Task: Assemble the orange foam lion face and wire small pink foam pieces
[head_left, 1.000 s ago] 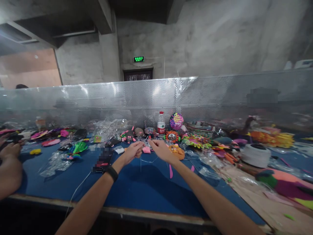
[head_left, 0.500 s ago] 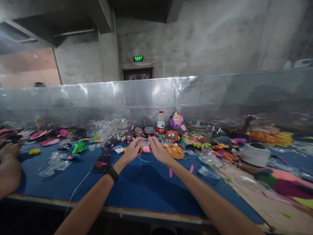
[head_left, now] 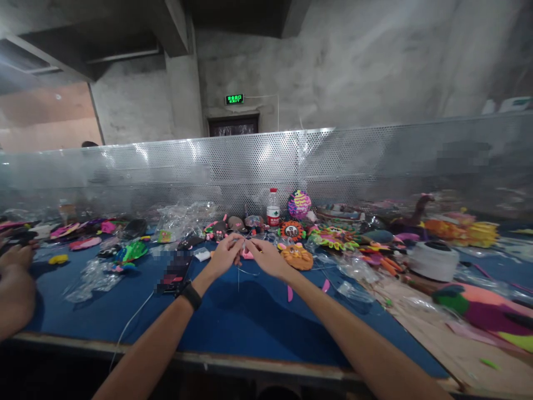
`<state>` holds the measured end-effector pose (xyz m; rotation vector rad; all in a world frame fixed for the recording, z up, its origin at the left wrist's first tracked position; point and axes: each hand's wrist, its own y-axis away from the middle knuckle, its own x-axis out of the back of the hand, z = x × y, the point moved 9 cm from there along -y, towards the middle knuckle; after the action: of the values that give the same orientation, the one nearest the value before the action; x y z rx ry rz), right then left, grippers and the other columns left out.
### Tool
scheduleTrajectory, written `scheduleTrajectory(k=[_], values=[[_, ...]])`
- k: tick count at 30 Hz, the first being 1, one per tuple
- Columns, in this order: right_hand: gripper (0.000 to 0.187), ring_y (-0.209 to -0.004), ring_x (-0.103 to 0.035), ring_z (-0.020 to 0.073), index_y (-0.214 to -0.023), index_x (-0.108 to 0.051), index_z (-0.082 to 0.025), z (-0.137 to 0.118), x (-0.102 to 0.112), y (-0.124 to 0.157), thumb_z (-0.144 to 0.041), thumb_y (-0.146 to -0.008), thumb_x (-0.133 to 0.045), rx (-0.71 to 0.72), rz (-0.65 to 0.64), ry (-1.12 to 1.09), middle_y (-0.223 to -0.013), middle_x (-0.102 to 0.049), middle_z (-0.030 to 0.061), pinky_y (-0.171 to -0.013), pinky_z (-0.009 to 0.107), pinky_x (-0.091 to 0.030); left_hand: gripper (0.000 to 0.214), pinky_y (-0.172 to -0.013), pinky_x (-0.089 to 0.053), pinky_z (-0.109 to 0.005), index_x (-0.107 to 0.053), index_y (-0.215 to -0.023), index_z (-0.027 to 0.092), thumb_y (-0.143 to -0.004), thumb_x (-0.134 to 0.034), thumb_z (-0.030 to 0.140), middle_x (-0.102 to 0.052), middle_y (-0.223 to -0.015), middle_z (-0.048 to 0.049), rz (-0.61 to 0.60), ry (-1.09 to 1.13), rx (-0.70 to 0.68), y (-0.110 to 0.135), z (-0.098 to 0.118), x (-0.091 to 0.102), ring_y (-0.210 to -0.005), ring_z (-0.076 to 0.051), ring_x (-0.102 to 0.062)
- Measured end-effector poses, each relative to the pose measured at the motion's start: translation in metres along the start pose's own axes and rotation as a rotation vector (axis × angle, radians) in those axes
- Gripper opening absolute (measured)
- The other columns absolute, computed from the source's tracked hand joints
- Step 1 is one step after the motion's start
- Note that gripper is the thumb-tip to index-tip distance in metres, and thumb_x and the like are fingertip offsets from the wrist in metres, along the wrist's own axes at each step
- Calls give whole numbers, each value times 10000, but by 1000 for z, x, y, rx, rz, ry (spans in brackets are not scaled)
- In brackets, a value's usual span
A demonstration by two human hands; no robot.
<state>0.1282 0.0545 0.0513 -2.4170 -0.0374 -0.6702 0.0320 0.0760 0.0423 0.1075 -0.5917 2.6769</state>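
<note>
Over the blue table (head_left: 258,328), my left hand (head_left: 227,255) and my right hand (head_left: 265,258) meet fingertip to fingertip, both closed in a pinch. A thin white thread (head_left: 239,280) hangs from the fingers of my left hand and curls off to the right. What lies right between the fingertips is too small to make out clearly. Just behind the fingers a pink piece (head_left: 248,256) is partly hidden. An orange clay animal face (head_left: 296,257) lies to the right of my right hand, and a small white piece (head_left: 202,254) lies left of my left hand.
A phone (head_left: 175,273) with a white cable lies left. Behind stand a red-capped water bottle (head_left: 273,208) and a colourful ball (head_left: 299,204). A white spool (head_left: 433,261) and clay figures fill the right. Another person's hand (head_left: 16,258) is at far left. A perforated metal screen (head_left: 258,161) rises behind.
My right hand has moved left, closing the gap to my left hand, so the fingertips now meet. The short strand seen between them before is now hidden.
</note>
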Motion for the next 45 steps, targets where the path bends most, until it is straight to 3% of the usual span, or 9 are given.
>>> scheduleTrajectory(k=[6, 11, 15, 20, 23, 31, 36, 45], values=[[425, -558, -461, 149, -590, -536, -200, 1, 5, -1, -444, -887, -354, -5, 81, 26, -549, -540, -4, -547, 252, -286, 317, -367, -387, -199, -537, -928, 195, -780, -606, 466, -382, -459, 112, 8, 19, 53, 2, 0, 1, -308, -39, -293], [438, -580, -493, 159, -581, -543, -197, 5, 3, 0, -423, -892, -333, -66, 36, 18, -569, -563, 11, -577, 257, -315, 352, -363, -398, -206, -535, -1006, 191, -786, -592, 461, -403, -455, 118, -15, 2, 53, 4, 1, -1, -298, -39, -281], [410, -567, -482, 152, -564, -533, -196, 6, 4, -1, -397, -878, -364, -94, 16, -21, -559, -544, 3, -568, 252, -321, 313, -351, -396, -202, -532, -947, 184, -778, -612, 435, -458, -505, 92, 11, 8, 61, 4, 1, 0, -309, -42, -331], [390, -399, -326, 107, -607, -526, -209, 15, -13, 2, -468, -858, -378, -228, -109, -316, -433, -379, -60, -434, 229, -260, 320, -318, -358, -182, -535, -886, 183, -747, -638, 453, -487, -544, 81, 32, -4, 69, 2, -1, 3, -320, -46, -379], [380, -363, -271, 93, -604, -527, -208, 22, -20, 4, -478, -843, -407, -284, -135, -362, -403, -335, -78, -395, 222, -225, 303, -331, -384, -194, -530, -843, 175, -738, -651, 433, -504, -554, 73, 26, -35, 67, 0, -3, 5, -329, -52, -403], [325, -426, -347, 102, -589, -508, -203, 22, -12, 2, -410, -832, -445, -253, -69, -305, -448, -383, -70, -441, 225, -263, 238, -406, -442, -212, -572, -824, 160, -754, -625, 381, -535, -585, 38, 62, -115, -25, -2, 0, 10, -441, -91, -499], [220, -514, -407, 111, -696, -533, -199, 19, 2, -2, -390, -800, -496, -190, 79, -298, -563, -461, -59, -498, 231, -307, 221, -378, -371, -195, -571, -785, 155, -766, -611, 372, -504, -538, 49, 37, -123, -82, -3, 4, 9, -396, -70, -436], [313, -486, -357, 113, -689, -513, -202, 21, 4, -3, -494, -795, -474, -150, 105, -309, -525, -398, -63, -481, 244, -281, 308, -370, -349, -188, -574, -811, 152, -753, -608, 453, -464, -474, 67, -5, -121, -57, 0, 8, 4, -383, -70, -411]])
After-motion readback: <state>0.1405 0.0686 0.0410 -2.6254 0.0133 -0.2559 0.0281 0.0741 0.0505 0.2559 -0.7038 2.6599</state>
